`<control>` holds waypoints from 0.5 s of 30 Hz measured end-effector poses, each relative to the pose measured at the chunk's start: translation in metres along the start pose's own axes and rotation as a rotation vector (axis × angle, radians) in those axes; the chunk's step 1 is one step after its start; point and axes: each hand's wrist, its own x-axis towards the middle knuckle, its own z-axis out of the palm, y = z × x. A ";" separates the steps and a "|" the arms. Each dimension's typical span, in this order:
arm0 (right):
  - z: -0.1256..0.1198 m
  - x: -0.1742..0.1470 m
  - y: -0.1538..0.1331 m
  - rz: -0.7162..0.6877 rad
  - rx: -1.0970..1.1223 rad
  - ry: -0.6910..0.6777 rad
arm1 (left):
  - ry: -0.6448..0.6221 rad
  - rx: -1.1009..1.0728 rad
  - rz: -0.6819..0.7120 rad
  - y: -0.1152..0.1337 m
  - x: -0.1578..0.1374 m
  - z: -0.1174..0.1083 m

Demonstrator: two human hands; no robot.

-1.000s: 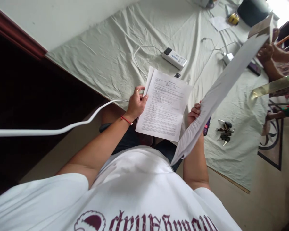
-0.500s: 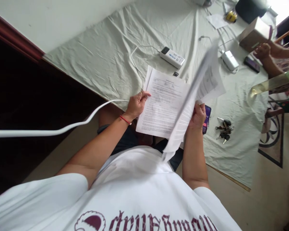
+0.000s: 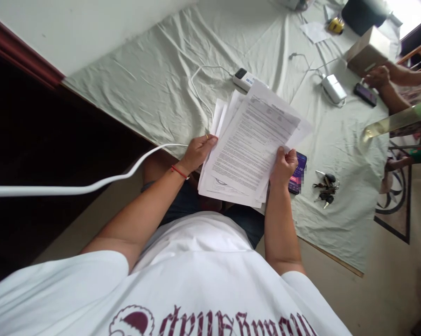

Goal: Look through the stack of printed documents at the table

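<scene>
Both my hands hold a loose stack of printed paper sheets [image 3: 247, 149] over the near edge of a table covered in pale green cloth [image 3: 154, 79]. My left hand [image 3: 196, 151] grips the stack's left edge, with a ring on one finger and a red thread on the wrist. My right hand [image 3: 284, 167] pinches the right edge of the top sheet, which lies skewed over the others. A phone with a lit screen [image 3: 297, 173] lies on the cloth just beside my right hand.
A bunch of keys [image 3: 324, 189] lies right of the phone. A white power bank [image 3: 243, 78] with cable sits behind the papers, a second one [image 3: 333, 87] farther right. Another person's hands [image 3: 376, 77] rest by a cardboard box [image 3: 368, 50] and dark phone [image 3: 363, 94]. A white cord [image 3: 91, 186] crosses at left.
My right hand swung the lifted sheet from far out at the right back over the stack, where it now lies on top. The left hand stayed on the stack's left edge.
</scene>
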 end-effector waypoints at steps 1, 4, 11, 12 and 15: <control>0.001 0.000 0.000 0.008 -0.005 -0.010 | -0.009 0.012 0.002 0.000 0.000 0.000; 0.002 -0.002 -0.002 0.020 -0.017 -0.052 | 0.015 0.054 0.004 -0.001 -0.001 0.001; -0.001 -0.007 -0.007 -0.062 -0.163 -0.065 | 0.188 0.091 0.019 -0.005 0.002 0.000; -0.002 -0.007 -0.007 -0.081 -0.199 -0.072 | 0.188 0.095 0.032 -0.006 0.002 0.000; -0.006 -0.005 -0.003 -0.136 -0.274 -0.076 | 0.179 0.118 0.069 -0.008 0.003 0.000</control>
